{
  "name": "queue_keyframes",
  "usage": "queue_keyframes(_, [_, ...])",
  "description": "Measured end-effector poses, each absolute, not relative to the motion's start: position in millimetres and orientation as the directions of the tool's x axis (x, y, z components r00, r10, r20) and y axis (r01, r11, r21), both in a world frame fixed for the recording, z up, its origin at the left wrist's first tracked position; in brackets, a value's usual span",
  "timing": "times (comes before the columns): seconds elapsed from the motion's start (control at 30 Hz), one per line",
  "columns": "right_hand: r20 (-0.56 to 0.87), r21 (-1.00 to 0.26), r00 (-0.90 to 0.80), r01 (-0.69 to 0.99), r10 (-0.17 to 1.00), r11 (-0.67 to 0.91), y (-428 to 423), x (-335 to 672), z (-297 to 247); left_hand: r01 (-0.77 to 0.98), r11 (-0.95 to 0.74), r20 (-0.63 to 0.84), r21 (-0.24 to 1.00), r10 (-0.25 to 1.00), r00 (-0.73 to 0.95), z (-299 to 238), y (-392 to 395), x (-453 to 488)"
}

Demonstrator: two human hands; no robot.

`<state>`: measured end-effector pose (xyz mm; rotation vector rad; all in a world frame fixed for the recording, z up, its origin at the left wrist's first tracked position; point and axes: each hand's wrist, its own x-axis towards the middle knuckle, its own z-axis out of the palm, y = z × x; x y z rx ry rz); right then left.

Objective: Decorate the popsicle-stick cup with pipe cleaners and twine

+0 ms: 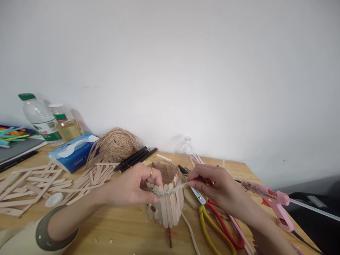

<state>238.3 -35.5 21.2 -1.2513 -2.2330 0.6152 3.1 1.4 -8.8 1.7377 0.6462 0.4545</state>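
A round cup of upright wooden craft sticks (170, 210) stands in the middle of the table. My left hand (132, 186) grips its near rim, fingers inside and thumb outside, pressing one end of a sparkly silver-green trim (171, 192) against the sticks. That trim runs across the cup's upper front to my right hand (215, 180), where thumb and fingers pinch its other end. Beneath my right hand lie red-handled scissors (225, 228) and a yellow-handled tool (208, 232). A thin red piece (169, 237) pokes out below the cup.
At right, a pink glue gun (277, 203) with a glowing light rests near the table edge. A clear bottle (186, 148) stands behind the cup. Leftward are a twine ball (117, 143), black markers (135, 159), a blue tissue pack (74, 152), loose sticks (34, 187) and two bottles.
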Motion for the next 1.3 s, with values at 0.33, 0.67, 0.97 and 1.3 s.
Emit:
queue_keyframes(0.33, [0.002, -0.884, -0.363, 0.434, 0.932, 0.171, -32, 238, 15, 0.19, -0.289, 0.027, 0.938, 0.608, 0.793, -9, 2, 2])
queue_keyframes(0.67, [-0.03, -0.927, -0.443, 0.348, 0.896, 0.142, -29, 233, 12, 0.182, -0.439, 0.097, 0.88, 0.541, 0.835, -15, 5, -5])
queue_keyframes(0.97, [-0.101, -0.956, -0.526, 0.287, 0.845, 0.064, -28, 231, 12, 0.09, -0.47, 0.153, 0.878, 0.456, 0.877, -11, 9, -2])
queue_keyframes(1.3, [-0.096, -0.945, -0.383, 0.325, 0.919, 0.037, -24, 228, 3, 0.265, -0.63, 0.193, 0.731, 0.562, 0.804, -7, 7, 2])
